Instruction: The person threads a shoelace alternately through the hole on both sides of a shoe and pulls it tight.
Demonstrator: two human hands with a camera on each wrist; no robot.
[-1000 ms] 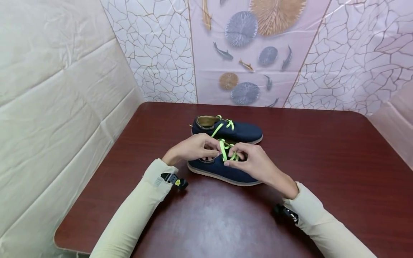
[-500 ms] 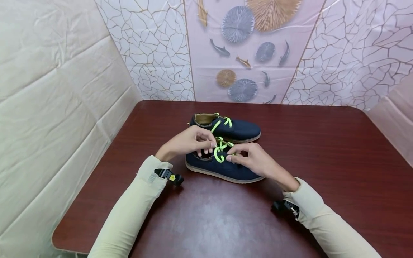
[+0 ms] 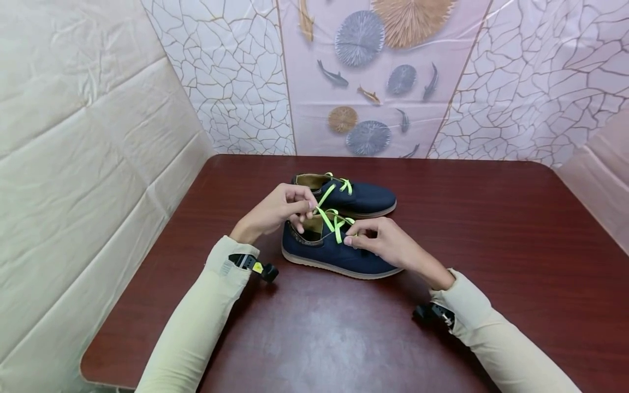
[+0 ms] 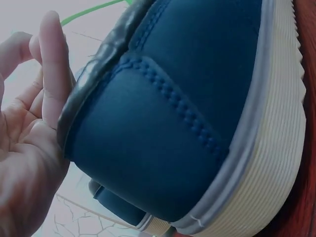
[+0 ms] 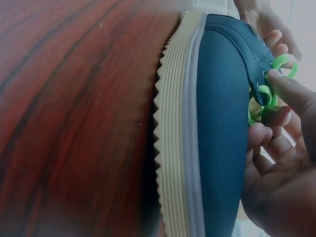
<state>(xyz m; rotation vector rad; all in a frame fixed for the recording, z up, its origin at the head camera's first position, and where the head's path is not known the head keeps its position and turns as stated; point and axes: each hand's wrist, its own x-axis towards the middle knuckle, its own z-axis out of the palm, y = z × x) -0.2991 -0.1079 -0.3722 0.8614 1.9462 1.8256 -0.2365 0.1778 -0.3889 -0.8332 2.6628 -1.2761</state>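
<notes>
The near navy shoe [image 3: 339, 261] stands on the table with its toe to the right. Its bright green shoelace [image 3: 324, 219] is threaded across the eyelets. Between thumb and forefinger, my left hand [image 3: 282, 210] pinches one lace end, stretched taut above the shoe's opening. In the left wrist view the shoe's heel [image 4: 138, 133] covers part of those fingers. My right hand [image 3: 385, 240] grips the eyelet flap [image 5: 256, 74] of the same shoe, its thumb lying beside an eyelet and fingers beneath the flap.
Just behind stands a matching navy shoe [image 3: 371, 199], also with green laces, its toe to the right. Both shoes are on a dark red wooden table [image 3: 491, 245]. Patterned cloth [image 3: 236, 82] hangs behind the table, and pale cloth [image 3: 88, 191] along its left side.
My left hand has moved left and up from the eyelets, drawing the lace from a loose loop into a straight line. My right hand stays at the flap.
</notes>
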